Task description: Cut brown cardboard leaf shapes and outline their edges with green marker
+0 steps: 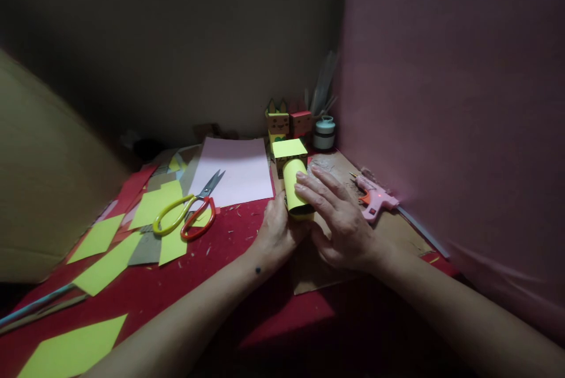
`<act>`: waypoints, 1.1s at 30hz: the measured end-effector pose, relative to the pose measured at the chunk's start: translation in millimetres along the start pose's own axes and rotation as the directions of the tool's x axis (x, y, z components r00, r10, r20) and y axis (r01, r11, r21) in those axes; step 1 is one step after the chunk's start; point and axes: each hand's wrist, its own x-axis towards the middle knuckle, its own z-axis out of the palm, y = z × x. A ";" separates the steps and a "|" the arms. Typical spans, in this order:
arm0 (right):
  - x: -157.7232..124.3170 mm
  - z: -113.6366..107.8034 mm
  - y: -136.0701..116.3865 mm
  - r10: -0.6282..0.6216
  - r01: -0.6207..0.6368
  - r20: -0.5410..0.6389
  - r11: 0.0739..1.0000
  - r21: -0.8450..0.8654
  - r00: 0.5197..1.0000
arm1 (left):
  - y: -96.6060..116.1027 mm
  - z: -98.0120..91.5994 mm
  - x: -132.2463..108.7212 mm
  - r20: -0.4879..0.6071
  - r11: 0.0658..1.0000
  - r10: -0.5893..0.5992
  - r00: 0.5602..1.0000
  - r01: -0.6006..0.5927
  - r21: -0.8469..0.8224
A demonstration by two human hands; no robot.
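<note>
A yellow paper-covered tube (293, 186) lies on a piece of brown cardboard (318, 266) on the red table. My left hand (278, 231) grips the tube's near end from the left, fingers wrapped round it. My right hand (338, 213) rests on the tube's right side with its fingers stretched flat across the paper. Just behind the tube stands a small box with a yellow top (289, 149).
Yellow and red-handled scissors (189, 210) lie left of my hands, beside a pale pink sheet (236, 172) and several yellow paper pieces (106, 266). A pink glue gun (375, 198) lies to the right. Small paper box figures (279, 122) and a jar (324, 132) stand at the back.
</note>
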 end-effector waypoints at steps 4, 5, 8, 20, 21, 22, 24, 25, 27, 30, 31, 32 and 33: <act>-1.4 0.3 0.1 0.003 -0.003 -0.007 1.000 -0.012 1.000 | -2.0 -0.2 0.2 0.005 1.000 -0.003 1.000 0.003 0.009; -1.8 0.4 0.1 0.006 -0.006 -0.007 1.000 -0.015 1.000 | -2.2 -0.5 0.3 0.008 1.000 0.000 1.000 0.000 0.011; -2.1 0.3 -0.5 0.012 -0.012 -0.002 0.999 -0.031 1.000 | -2.1 -1.4 1.0 0.018 1.000 0.019 1.000 -0.019 0.009; 3.0 2.0 -5.6 0.075 -0.074 -0.067 0.997 0.012 0.995 | 1.3 -4.8 0.6 0.039 0.998 -0.005 0.999 0.003 0.057; 3.1 2.2 -5.6 0.070 -0.070 -0.067 0.998 0.012 0.995 | 0.9 -5.1 0.8 0.041 0.999 -0.009 0.999 0.007 0.051; 3.2 2.3 -5.5 0.066 -0.065 -0.069 0.998 0.012 0.995 | 0.6 -5.4 1.2 0.042 0.999 -0.013 0.999 0.011 0.043; 3.2 2.2 -5.1 0.057 -0.057 -0.072 0.998 0.015 0.996 | 0.1 -6.0 2.2 0.044 1.000 -0.019 0.999 0.018 0.019; 3.2 2.1 -4.9 0.054 -0.053 -0.073 0.998 0.017 0.996 | 0.3 -6.5 2.8 0.044 1.000 -0.023 0.999 0.023 0.005; 2.8 1.6 -4.7 0.051 -0.050 -0.074 0.999 0.020 0.996 | 2.0 -7.9 3.4 0.046 0.999 -0.031 0.998 0.033 -0.029; 2.6 -0.2 -5.3 0.056 -0.054 -0.062 0.998 0.027 0.997 | 8.4 -12.1 2.2 0.071 0.996 -0.042 0.997 0.047 -0.082; 2.7 -1.0 -5.8 0.060 -0.058 -0.054 0.998 0.031 0.997 | 11.3 -13.9 1.2 0.081 0.994 -0.046 0.996 0.054 -0.096; 3.1 -1.9 -6.4 0.065 -0.064 -0.049 0.997 0.037 0.997 | 14.0 -15.7 0.1 0.088 0.993 -0.052 0.995 0.061 -0.105; 3.5 -2.7 -7.0 0.073 -0.071 -0.047 0.997 0.043 0.996 | 16.5 -17.5 -1.0 0.090 0.992 -0.059 0.994 0.069 -0.109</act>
